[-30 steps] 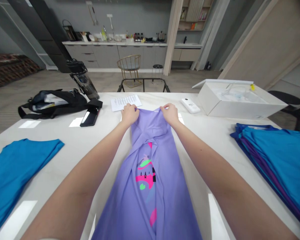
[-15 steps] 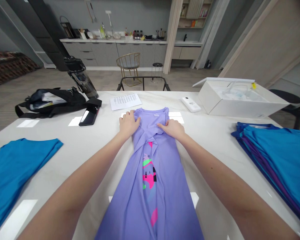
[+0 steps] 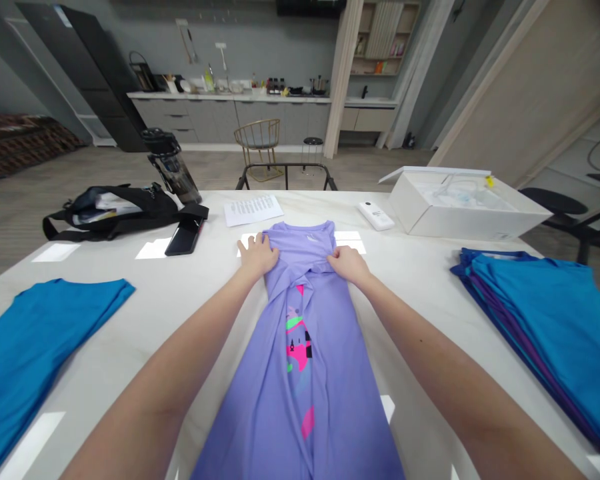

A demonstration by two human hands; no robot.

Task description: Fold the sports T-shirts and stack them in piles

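Note:
A lavender shirt [image 3: 340, 347] with a pink, green and black print lies lengthwise before me on the white table, its neckline at the far end. Lengthwise folds run down its middle, and creases cross below the neckline. My left hand [image 3: 258, 256] rests at the shirt's far left edge with fingers spread, partly on the cloth and partly on the tabletop. On the opposite edge, my right hand [image 3: 350, 264] pinches the cloth between thumb and fingers. The shirt's near end runs out of the bottom of the view.
A blue shirt [image 3: 50, 333] lies at left, a stack of folded shirts [image 3: 540, 307] at right. Farther back are a black bag [image 3: 125, 223], a bottle [image 3: 173, 163], a phone [image 3: 185, 237], a printed paper [image 3: 253, 210], a white device [image 3: 376, 216] and an open white box [image 3: 475, 217].
My right hand has shifted outward to the shirt's right edge, and the cloth below the neckline lies flatter. My left hand stays at the left edge. The view has tilted up slightly.

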